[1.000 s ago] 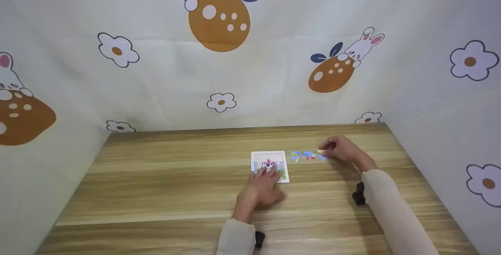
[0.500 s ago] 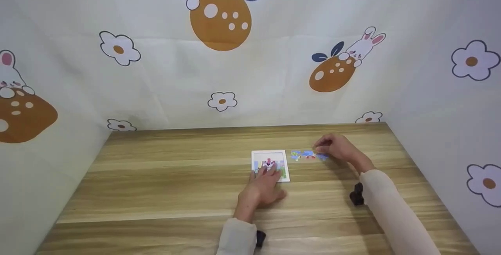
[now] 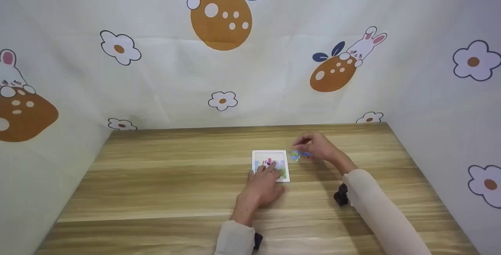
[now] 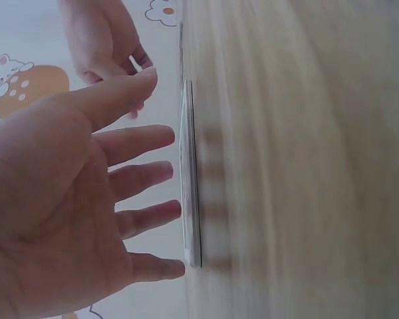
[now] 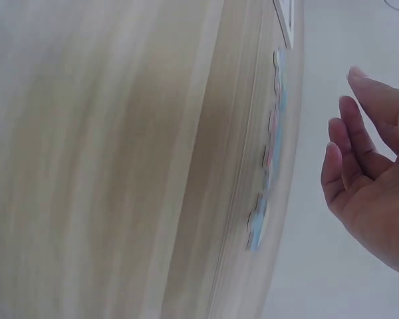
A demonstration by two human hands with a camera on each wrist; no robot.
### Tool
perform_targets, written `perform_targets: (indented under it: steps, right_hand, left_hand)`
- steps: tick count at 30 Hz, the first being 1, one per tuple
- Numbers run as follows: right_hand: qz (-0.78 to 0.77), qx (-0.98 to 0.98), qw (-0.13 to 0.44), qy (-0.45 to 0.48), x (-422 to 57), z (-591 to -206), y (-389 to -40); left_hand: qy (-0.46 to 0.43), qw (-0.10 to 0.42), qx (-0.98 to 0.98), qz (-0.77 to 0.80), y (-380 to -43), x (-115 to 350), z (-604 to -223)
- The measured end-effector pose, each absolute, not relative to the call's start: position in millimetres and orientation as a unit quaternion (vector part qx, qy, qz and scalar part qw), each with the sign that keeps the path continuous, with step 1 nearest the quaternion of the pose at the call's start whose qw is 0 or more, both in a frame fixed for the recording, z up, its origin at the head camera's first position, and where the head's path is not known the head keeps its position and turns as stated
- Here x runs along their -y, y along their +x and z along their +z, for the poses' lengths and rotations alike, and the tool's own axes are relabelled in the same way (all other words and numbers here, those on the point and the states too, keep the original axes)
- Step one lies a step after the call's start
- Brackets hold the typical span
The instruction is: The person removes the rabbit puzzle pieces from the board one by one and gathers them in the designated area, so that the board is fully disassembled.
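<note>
My left hand [image 3: 263,187] lies over the lower part of a white-framed jigsaw puzzle [image 3: 270,152], its spread fingers resting on the picture. From the side, in the left wrist view, the fingers of the left hand [image 4: 73,193] meet the thin puzzle edge [image 4: 191,179]. My right hand [image 3: 319,147] is raised just above the loose puzzle pieces [image 3: 295,155], right of the frame. Its thumb and finger pinch a small puzzle piece, which the hand itself hides now. The right wrist view shows a row of pieces [image 5: 271,149] below the right hand [image 5: 379,159].
Everything lies on a wood-grain table [image 3: 156,184]. Pale fabric walls [image 3: 266,71] printed with rabbits and flowers stand behind and at both sides. A small black device [image 3: 341,195] is strapped at each wrist.
The right hand has moved left over the row of loose pieces toward the frame. A pale yellow piece earlier seen at its fingertips is out of sight. The left hand stays put.
</note>
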State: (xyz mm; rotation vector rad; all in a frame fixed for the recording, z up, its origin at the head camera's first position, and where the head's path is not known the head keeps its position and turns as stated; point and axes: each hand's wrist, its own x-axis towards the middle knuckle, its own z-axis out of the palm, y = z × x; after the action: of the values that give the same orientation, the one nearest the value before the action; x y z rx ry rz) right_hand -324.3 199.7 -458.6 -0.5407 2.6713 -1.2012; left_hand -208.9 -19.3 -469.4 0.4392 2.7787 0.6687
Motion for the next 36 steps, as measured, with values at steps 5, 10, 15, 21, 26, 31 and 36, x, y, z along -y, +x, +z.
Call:
perform_targets:
  steps: [5,10,15,21,26,31,36]
  right_hand:
    - [-0.408,-0.889,0.079,-0.194,-182.9,-458.3,-321.9]
    - [-0.414,-0.891,0.081,-0.166,-167.1,-456.5,-320.4]
    - [-0.433,-0.882,0.098,-0.155,-151.3,-458.4,-319.8]
    - [-0.432,-0.882,0.113,-0.152,-131.9,-463.0,-316.2]
    - [-0.439,-0.877,0.124,-0.154,-120.4,-466.5,-313.4]
    - [-0.453,-0.868,0.146,-0.14,-114.2,-471.2,-312.5]
    - [-0.447,-0.867,0.148,-0.163,-112.4,-477.3,-311.4]
  left_hand:
    - [0.144,0.115,-0.963,0.196,-202.7,22.1,-467.6]
    - [0.136,0.144,-0.96,0.199,-196.2,27.2,-464.9]
    - [0.14,0.169,-0.959,0.181,-192.9,29.3,-463.4]
    - [0.136,0.191,-0.954,0.189,-194.1,31.1,-461.7]
    - [0.145,0.195,-0.952,0.185,-195.9,31.6,-461.1]
    - [0.148,0.2,-0.952,0.18,-196.7,31.8,-460.4]
    - [0.148,0.207,-0.95,0.183,-197.5,33.5,-460.5]
